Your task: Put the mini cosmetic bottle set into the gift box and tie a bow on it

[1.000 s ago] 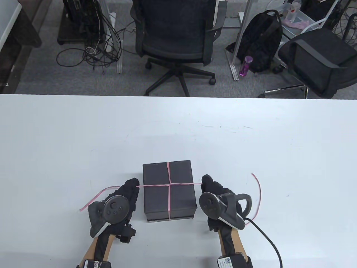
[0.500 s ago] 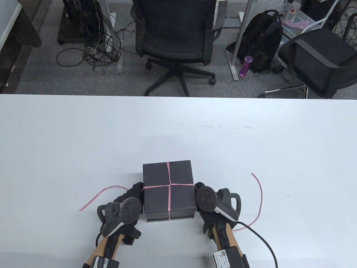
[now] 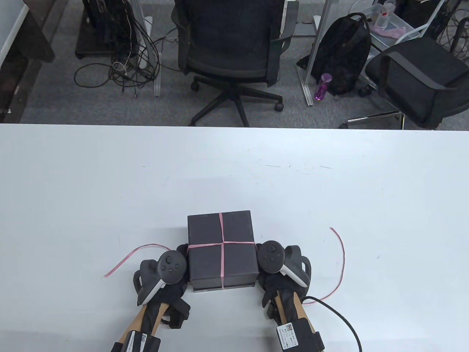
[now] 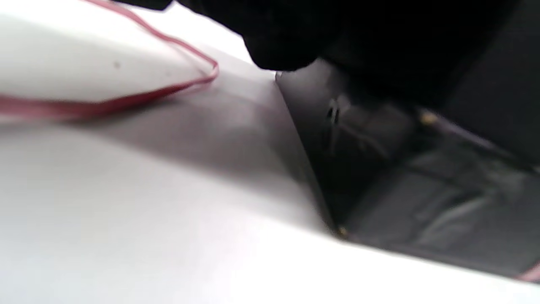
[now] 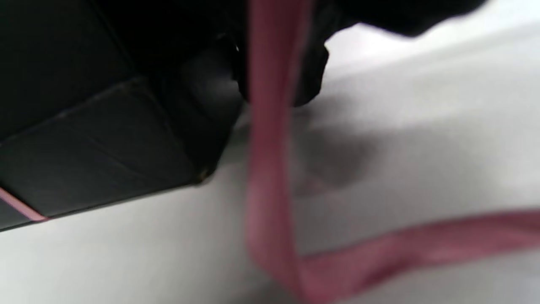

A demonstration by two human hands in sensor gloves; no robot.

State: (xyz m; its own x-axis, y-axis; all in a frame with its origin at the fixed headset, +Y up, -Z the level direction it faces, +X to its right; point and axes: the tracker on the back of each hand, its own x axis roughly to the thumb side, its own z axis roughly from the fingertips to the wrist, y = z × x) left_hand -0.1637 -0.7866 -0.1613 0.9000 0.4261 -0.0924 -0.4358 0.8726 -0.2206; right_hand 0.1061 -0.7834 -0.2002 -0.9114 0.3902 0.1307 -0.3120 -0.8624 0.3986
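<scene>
**Both hands flank the ribboned gift box**

A dark gift box [image 3: 221,250] sits closed on the white worktop [image 3: 234,176], near its front edge. A thin pink ribbon [image 3: 222,245] crosses the lid in both directions, the two strands meeting a little above the lid's middle. The cosmetic bottles are not visible.

The left hand [image 3: 172,273] lies tight against the box's left side, its tracker facing up. One loose ribbon end trails away from this hand to the left over the worktop. In the left wrist view the dark gloved fingers [image 4: 287,38] hang beside the wall of the box [image 4: 358,169], with the ribbon [image 4: 139,93] lying in a bend on the worktop just beside them; whether the fingers pinch the ribbon or press the box cannot be told.

The right hand [image 3: 276,271] lies against the box's right side, tracker up. The other ribbon end curves out in a wide arc to the right of it. In the right wrist view a ribbon [image 5: 270,147] strand hangs down from among the gloved fingers [image 5: 310,71], close by the box [image 5: 97,160] corner, then bends along the worktop; the picture is blurred, and the grip itself stays hidden.
</scene>
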